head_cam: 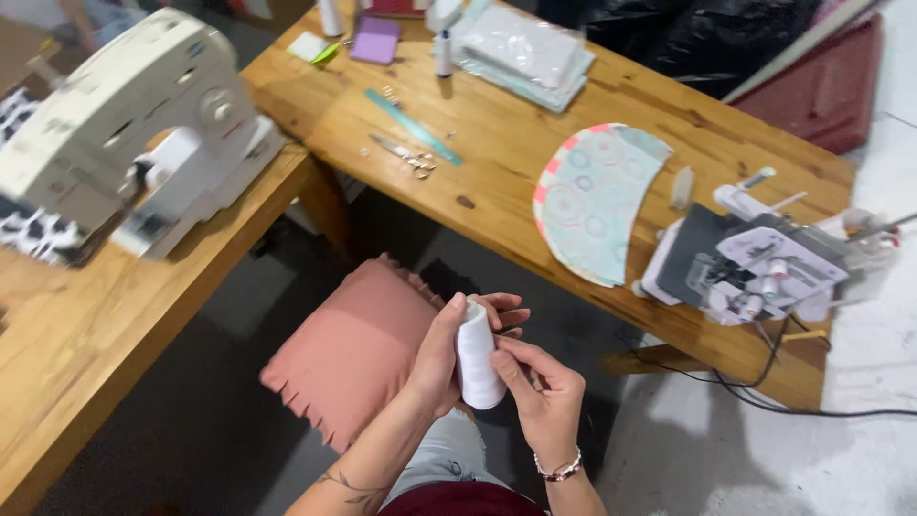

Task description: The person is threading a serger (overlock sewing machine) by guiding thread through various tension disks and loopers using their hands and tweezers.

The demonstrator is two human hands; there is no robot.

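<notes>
A white spool of thread (pixel 475 355) stands upright between both hands over my lap. My left hand (pixel 441 349) wraps around its left side, fingers curled behind it. At the spool's lower right side my right hand (pixel 541 390), which wears a beaded bracelet, pinches it with thumb and fingers. Just left of the hands a pink fringed cushion (pixel 353 349) lies on a seat.
A white sewing machine (pixel 124 124) sits on the left wooden table (pixel 86 325). The far table (pixel 497 153) carries a pale patterned half-round fabric piece (pixel 592 196), scissors (pixel 406 156), a teal ruler, folded fabric (pixel 521 53) and a serger (pixel 755 263) with cables trailing to the floor.
</notes>
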